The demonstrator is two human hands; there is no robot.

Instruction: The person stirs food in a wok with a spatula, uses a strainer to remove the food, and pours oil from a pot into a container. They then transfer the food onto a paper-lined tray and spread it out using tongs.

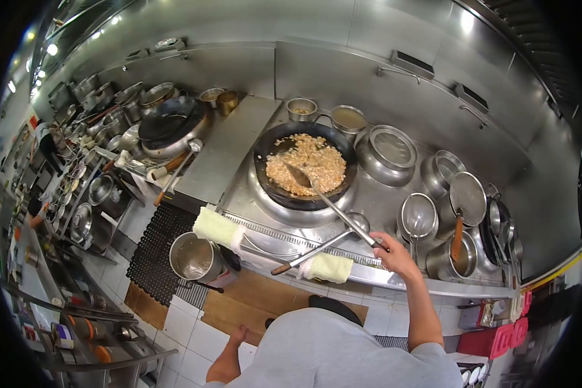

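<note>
My right hand [396,253] is wrapped round the long metal handle of a wok spatula [333,205]. The spatula's blade lies among chopped, pale golden food [317,158] in a black wok [263,169] on the steel range. Below the handle, a ladle [326,244] with a brown handle end rests across the range's front edge, and the two handles cross in view. My left hand [239,334] hangs low by my side, away from the range; its fingers are too small to make out.
Pale green folded towels [215,226] lie on the range's front edge. A metal pot [194,257] stands to the left, below the edge. Strainers [419,215], pots and a lidded pot [388,152] crowd the right side. Another wok [174,123] sits further left.
</note>
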